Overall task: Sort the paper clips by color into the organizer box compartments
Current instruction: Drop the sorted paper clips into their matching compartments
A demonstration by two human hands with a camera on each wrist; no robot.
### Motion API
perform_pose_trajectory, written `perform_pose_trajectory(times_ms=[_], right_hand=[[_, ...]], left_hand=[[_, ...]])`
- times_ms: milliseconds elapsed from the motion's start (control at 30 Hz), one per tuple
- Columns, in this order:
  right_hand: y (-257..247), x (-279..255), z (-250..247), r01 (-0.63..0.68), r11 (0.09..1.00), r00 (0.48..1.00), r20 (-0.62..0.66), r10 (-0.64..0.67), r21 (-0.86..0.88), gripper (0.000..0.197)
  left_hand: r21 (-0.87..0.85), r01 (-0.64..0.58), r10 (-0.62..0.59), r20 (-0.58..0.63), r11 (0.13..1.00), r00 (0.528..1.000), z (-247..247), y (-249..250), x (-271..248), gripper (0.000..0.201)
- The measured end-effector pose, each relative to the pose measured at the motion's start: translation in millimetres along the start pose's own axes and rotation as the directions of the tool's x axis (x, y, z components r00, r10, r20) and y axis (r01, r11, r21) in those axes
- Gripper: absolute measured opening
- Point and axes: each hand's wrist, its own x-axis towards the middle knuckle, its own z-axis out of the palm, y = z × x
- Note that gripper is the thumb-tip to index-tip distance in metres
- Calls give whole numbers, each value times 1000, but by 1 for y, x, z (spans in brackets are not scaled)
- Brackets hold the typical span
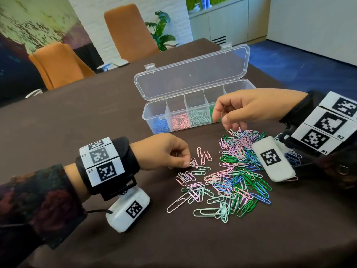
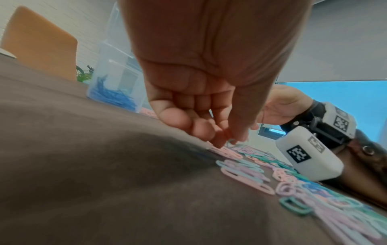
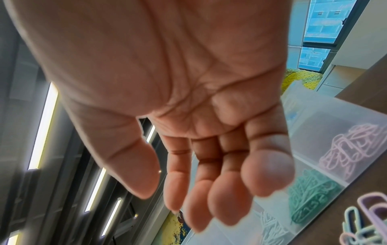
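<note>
Head view shows the sorting well begun but far from done: a large mixed pile of clips [image 1: 231,171] in pink, green, blue, mint and lilac lies on the counter [image 1: 96,122] in front of the box [image 1: 154,115]. That box stands open, lid tipped back. From its left end the compartments hold blue, then pink, then mint clips, then green ones half hidden behind the right hand [image 1: 245,107]; the last compartment cannot be read. The left hand [image 1: 164,151] has its grip pinched on a pale clip [image 1: 193,163] at the pile's left edge. Right hand hovers between box and pile, fingers loosely apart, holding nothing that the wrist view shows.
</note>
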Motion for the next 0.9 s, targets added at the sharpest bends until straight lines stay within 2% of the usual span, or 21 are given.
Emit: perform_pose_trajectory(times_ms=[100,267,400,600,667,733,833,900], right_hand=[[0,0,0,1,1000,1000,0,-1,-2,15],[2,1,-1,-7,1000,1000,1,7,19,15],[1,0,-1,-5,1000,1000,1,5,17,15],[1,0,0,-2,999,1000,-11,3,38,15],[2,0,0,9,999,999,-32,-8,48,15],[2,1,1,23,998,998,-53,-20,57,15],[2,2,0,40,998,998,-60,-37,50,14],[1,2,-1,45,998,997,-57,-42,46,13]], left_hand=[[-98,58,-53,52,993,997,-1,-2,1,16],[-204,126,-114,73,971,991,-2,-4,0,8],[-288,69,-61,37,955,997,-3,1,2,13],[-407,3,-2,3,913,1000,-2,7,8,6],[-538,-3,13,15,843,1000,1,6,8,3],[-704,2,16,19,710,1000,5,8,8,5],[-857,37,-3,41,514,999,6,8,10,21],[-899,87,6,100,429,995,3,8,10,35]])
